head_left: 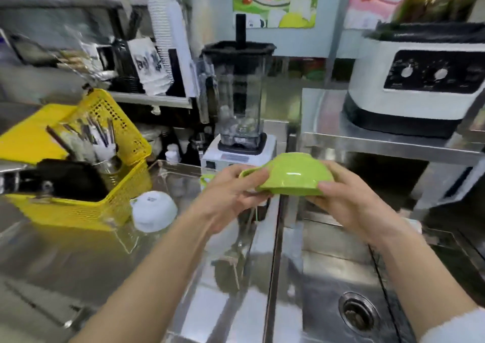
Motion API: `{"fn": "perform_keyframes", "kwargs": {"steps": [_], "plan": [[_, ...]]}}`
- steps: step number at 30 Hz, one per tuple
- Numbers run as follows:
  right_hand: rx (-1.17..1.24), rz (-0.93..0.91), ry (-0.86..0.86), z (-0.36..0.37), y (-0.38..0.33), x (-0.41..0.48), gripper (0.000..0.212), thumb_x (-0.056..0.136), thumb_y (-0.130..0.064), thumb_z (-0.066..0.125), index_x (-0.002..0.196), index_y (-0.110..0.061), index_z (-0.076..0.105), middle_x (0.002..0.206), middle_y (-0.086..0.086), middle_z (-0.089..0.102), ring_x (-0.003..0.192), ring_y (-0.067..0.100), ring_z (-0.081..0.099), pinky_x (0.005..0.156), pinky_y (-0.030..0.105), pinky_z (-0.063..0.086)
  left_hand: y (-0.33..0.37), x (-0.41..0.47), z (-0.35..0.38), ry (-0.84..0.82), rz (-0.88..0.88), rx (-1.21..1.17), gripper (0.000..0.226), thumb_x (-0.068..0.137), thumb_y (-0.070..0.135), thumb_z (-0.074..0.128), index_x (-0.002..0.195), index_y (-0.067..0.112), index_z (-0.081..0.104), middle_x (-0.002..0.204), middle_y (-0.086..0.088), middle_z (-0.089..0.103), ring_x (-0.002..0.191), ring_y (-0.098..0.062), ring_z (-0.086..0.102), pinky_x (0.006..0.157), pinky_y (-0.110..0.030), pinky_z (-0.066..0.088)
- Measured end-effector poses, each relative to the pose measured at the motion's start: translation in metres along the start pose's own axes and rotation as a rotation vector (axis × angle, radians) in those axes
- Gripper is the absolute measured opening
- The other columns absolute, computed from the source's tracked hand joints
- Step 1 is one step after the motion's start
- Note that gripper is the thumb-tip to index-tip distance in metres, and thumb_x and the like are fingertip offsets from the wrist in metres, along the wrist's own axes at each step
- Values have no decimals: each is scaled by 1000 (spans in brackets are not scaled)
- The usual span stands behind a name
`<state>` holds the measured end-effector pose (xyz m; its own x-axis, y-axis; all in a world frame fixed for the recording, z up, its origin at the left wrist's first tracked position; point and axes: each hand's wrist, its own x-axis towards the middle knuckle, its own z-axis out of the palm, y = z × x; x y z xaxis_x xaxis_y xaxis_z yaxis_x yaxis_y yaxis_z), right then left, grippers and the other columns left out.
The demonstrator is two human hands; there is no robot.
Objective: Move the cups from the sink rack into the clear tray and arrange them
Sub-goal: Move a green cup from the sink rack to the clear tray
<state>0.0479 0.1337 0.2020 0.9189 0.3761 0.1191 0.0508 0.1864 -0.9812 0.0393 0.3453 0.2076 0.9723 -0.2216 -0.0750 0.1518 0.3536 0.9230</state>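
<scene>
A green bowl-like cup is held upside down in the air above the metal counter, between both hands. My left hand grips its left rim, where a second green rim seems to stick out. My right hand grips its right rim. A white cup lies upside down in the clear tray to the left, whose edges are hard to make out in the blur.
A yellow basket with utensils stands at the left. A blender stands behind the hands, a white appliance on a steel shelf at the right. The sink basin with its drain lies at the lower right.
</scene>
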Motion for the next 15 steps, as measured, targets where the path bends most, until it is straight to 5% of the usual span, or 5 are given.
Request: {"fn": "perform_keyframes", "kwargs": {"steps": [3,6,11,15], "plan": [[-214,-41,-87,32,-5,23,79,34,-26,84,110,-24,60,100,-8,70,88,6,66,75,18,52,27,-13,-46,-16,108,318,24,73,3,71,92,10,59,85,-5,61,71,-9,64,74,-26,59],[-391,-75,-139,64,-9,47,93,31,-30,86,119,-30,54,114,-7,65,100,7,64,80,20,51,60,-25,-83,-32,141,632,26,77,-4,68,95,14,63,86,-3,63,69,-3,63,64,-15,52],[-681,-117,-234,111,0,93,99,39,-39,88,127,-37,44,129,-11,53,119,8,53,102,33,44,98,-22,-135,3,175,814,45,66,-5,76,100,21,62,100,-1,65,95,-15,61,80,-23,52],[-907,-153,-281,137,18,128,104,50,-30,90,135,-34,31,134,-12,43,124,9,44,107,28,36,111,-5,-169,38,185,1116,60,58,13,86,111,25,60,109,12,58,111,-16,54,96,-32,47]]}}
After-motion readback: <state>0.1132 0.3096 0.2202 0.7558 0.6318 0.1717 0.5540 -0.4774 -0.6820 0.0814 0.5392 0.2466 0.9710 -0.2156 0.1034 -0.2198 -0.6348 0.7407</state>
